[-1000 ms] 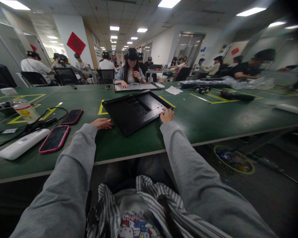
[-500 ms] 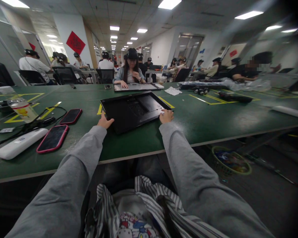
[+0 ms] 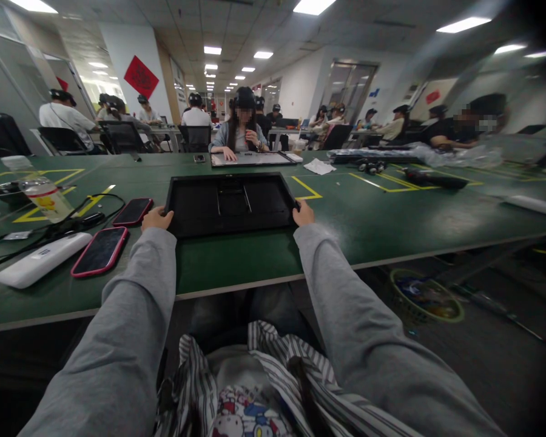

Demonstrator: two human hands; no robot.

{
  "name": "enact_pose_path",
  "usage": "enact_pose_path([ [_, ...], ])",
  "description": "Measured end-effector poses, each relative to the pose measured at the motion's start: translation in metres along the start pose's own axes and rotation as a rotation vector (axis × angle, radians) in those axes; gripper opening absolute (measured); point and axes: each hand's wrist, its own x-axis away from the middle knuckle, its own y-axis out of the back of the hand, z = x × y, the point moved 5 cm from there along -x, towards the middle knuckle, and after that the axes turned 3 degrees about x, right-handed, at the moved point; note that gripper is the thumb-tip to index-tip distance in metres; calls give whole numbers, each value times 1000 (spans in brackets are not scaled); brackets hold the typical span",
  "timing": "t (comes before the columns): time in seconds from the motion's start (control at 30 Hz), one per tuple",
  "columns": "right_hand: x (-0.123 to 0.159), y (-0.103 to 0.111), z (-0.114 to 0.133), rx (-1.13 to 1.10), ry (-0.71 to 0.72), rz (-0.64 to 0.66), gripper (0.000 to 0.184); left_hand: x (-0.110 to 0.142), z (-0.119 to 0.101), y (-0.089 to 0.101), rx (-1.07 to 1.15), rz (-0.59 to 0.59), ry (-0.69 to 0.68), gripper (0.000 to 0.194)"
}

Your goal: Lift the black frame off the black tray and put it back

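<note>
The black panel has swung round since the earlier frame: it sat askew, one corner pointing at the wearer, and now its long near edge runs roughly along the front of the surface. The left hand has shifted outward with it. Both hands grip the panel by its short ends, the left hand at the left end and the right hand at the right, fingers closed on the rim (how far they curl beneath, I cannot tell).

The panel is in front of the wearer, its raised rim and a recessed middle part showing. Just beside the left hand is a phone in a pink case, with a second phone nearer the wearer, then a white power bank, a black cable and a bottle. Across the surface, a person rests one hand on a flat panel.
</note>
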Motion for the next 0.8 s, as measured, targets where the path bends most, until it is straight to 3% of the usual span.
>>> enact_pose_path([
  [0.23, 0, 0, 1, -34, 22, 9, 52, 0, -6, -6, -216, -10, -117, 50],
  [0.6, 5, 5, 6, 16, -12, 30, 50, 11, -21, 2, -248, -92, -189, 45],
  [0.7, 6, 13, 14, 2, 40, -50, 53, 20, -31, 15, -168, -197, -248, 46],
  [0.8, 12, 33, 27, -57, 140, -247, 58, 35, -43, 34, -23, -355, -367, 53],
])
